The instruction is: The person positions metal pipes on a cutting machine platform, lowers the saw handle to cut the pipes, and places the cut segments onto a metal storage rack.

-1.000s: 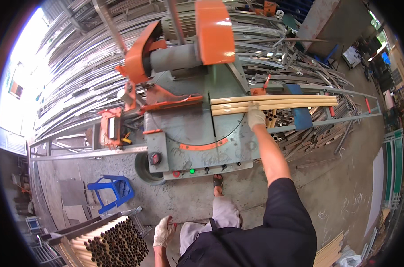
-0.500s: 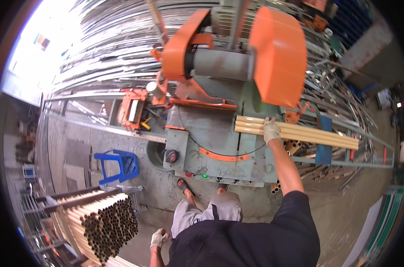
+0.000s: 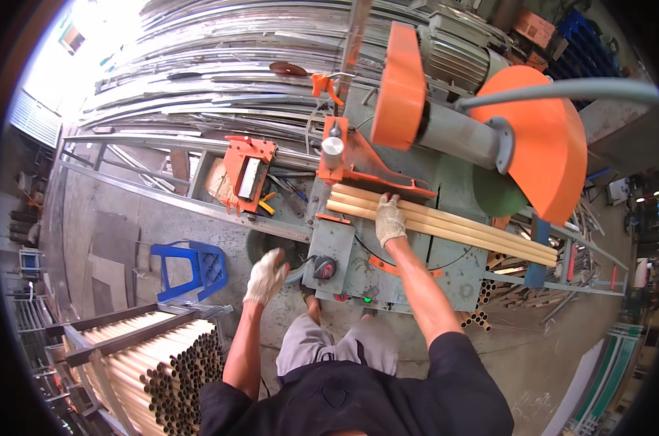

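Orange-and-grey, a bulky metal saw is mounted upper right over a grey metal surface; across it, centre right, three long tan tubes are gripped by the gloved right hand. The gloved left hand, left of centre, is held loosely open. Under one-handed pressure, tubes could be rolled askew.
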{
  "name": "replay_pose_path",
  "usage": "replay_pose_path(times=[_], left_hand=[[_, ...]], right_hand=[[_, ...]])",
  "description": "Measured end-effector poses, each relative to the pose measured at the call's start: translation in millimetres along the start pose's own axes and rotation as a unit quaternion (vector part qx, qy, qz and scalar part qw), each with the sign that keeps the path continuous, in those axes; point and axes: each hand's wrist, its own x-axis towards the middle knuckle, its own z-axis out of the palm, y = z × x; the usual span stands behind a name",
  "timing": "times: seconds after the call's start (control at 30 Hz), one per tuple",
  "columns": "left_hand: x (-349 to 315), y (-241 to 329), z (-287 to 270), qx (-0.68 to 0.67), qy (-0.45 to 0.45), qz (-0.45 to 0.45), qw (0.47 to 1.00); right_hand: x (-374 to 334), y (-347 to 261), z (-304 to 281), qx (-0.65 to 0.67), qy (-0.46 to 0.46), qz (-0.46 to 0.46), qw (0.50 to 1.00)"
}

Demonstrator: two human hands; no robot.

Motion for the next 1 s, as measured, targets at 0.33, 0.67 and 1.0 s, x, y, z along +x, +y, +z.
replay_pose_path(times=[0.33, 0.67, 1.0], left_hand=[[174, 70, 62, 0.259, -0.034, 0.278, 0.924], [231, 56, 87, 0.483, -0.168, 0.284, 0.811], [253, -7, 50, 0.361, -0.078, 0.285, 0.885]], right_hand=[[13, -53, -16, -0.015, -0.083, -0.065, 0.994], [-82, 102, 33, 0.758, 0.008, 0.386, 0.526], [-21, 35, 26, 0.777, 0.028, 0.331, 0.534]])
